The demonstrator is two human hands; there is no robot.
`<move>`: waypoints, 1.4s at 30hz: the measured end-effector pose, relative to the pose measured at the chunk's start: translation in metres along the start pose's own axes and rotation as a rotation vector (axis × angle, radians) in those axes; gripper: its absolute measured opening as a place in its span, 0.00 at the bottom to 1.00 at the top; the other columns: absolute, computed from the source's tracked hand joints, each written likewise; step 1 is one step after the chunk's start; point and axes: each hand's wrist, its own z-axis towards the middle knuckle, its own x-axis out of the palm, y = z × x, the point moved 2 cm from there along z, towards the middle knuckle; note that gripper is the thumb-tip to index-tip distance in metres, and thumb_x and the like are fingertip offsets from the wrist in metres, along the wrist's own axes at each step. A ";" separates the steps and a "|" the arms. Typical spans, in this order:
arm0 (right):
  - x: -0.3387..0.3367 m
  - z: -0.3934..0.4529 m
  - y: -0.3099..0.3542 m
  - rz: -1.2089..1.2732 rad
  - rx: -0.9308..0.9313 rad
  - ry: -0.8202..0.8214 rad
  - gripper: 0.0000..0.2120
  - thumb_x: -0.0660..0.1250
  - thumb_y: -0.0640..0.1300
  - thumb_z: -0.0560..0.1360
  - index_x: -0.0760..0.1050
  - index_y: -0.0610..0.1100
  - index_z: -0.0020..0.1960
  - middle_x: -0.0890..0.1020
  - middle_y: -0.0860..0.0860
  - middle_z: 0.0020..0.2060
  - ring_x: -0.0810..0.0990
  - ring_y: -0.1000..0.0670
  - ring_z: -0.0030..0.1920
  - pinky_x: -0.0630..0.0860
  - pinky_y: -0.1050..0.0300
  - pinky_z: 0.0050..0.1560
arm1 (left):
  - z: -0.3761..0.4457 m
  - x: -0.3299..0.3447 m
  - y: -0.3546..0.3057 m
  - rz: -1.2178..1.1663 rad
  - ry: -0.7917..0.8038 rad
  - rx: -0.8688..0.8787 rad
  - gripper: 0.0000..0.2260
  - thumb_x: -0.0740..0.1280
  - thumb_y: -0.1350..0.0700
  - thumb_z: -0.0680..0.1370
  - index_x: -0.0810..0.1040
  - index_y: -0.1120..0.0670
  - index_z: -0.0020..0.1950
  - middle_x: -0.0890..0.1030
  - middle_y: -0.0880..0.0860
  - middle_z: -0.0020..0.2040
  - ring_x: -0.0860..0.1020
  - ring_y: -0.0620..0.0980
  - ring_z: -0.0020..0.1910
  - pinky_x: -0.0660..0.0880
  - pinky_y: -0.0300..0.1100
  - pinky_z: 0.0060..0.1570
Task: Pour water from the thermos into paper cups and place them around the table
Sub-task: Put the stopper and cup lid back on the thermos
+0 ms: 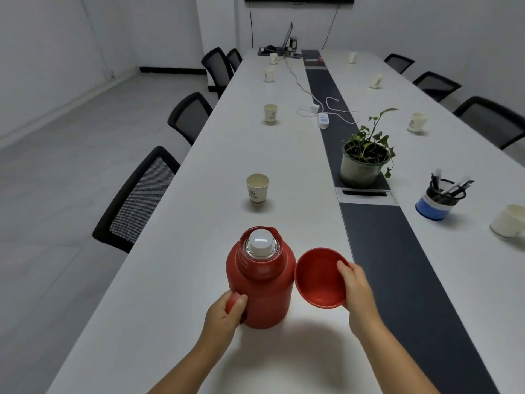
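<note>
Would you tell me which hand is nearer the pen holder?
Right. The right hand holds the red lid, below-left of the pen holder; the left hand grips the thermos handle, farther left.

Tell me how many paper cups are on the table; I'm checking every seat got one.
8. Left side, near to far. Right side: near edge, then. Others may sit outside the frame.

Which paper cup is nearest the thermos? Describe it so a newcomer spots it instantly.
Start at the long white conference table and find the red thermos at its near end. Just beyond it stands a cream paper cup with a dark logo, upright. It is the closest in the left-side row of cups.
</note>
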 end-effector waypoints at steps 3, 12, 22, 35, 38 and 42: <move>0.006 -0.005 0.012 0.085 -0.014 -0.039 0.09 0.56 0.53 0.77 0.68 0.51 0.54 0.74 0.54 0.45 0.72 0.49 0.50 0.70 0.49 0.51 | 0.000 -0.001 0.002 -0.004 0.007 -0.005 0.15 0.62 0.62 0.77 0.65 0.56 0.31 0.64 0.45 0.24 0.62 0.45 0.27 0.62 0.41 0.32; 0.054 -0.018 0.098 -0.487 -0.699 -0.100 0.34 0.56 0.62 0.68 0.65 0.40 0.65 0.70 0.41 0.60 0.68 0.43 0.60 0.65 0.48 0.60 | -0.001 -0.001 -0.005 -0.035 0.024 -0.010 0.15 0.63 0.60 0.77 0.65 0.56 0.31 0.65 0.49 0.28 0.64 0.49 0.32 0.64 0.46 0.37; 0.076 -0.028 0.089 -0.734 -1.146 0.312 0.21 0.71 0.46 0.64 0.77 0.36 0.53 0.78 0.40 0.52 0.68 0.50 0.57 0.67 0.50 0.59 | 0.000 -0.004 -0.002 -0.026 0.078 0.024 0.14 0.64 0.59 0.76 0.69 0.50 0.31 0.69 0.42 0.25 0.67 0.45 0.31 0.66 0.40 0.36; 0.111 -0.012 0.138 -1.524 -0.782 0.891 0.39 0.73 0.46 0.63 0.58 0.60 0.68 0.57 0.51 0.68 0.56 0.46 0.65 0.62 0.54 0.61 | -0.013 -0.013 -0.006 0.084 0.231 0.106 0.09 0.57 0.60 0.80 0.66 0.53 0.39 0.68 0.48 0.33 0.67 0.38 0.30 0.65 0.31 0.35; 0.112 -0.014 0.138 -1.557 -0.811 0.865 0.38 0.73 0.49 0.63 0.58 0.61 0.68 0.58 0.51 0.68 0.58 0.46 0.65 0.66 0.50 0.62 | -0.009 -0.014 -0.004 0.140 0.256 0.107 0.09 0.56 0.58 0.80 0.64 0.52 0.40 0.68 0.48 0.35 0.66 0.43 0.34 0.65 0.36 0.38; 0.113 -0.017 0.135 -1.600 -0.849 0.791 0.39 0.72 0.54 0.63 0.56 0.60 0.69 0.61 0.50 0.66 0.60 0.46 0.62 0.70 0.51 0.58 | -0.008 -0.015 -0.007 0.155 0.259 0.128 0.07 0.56 0.57 0.80 0.66 0.52 0.42 0.68 0.46 0.35 0.66 0.41 0.34 0.65 0.32 0.37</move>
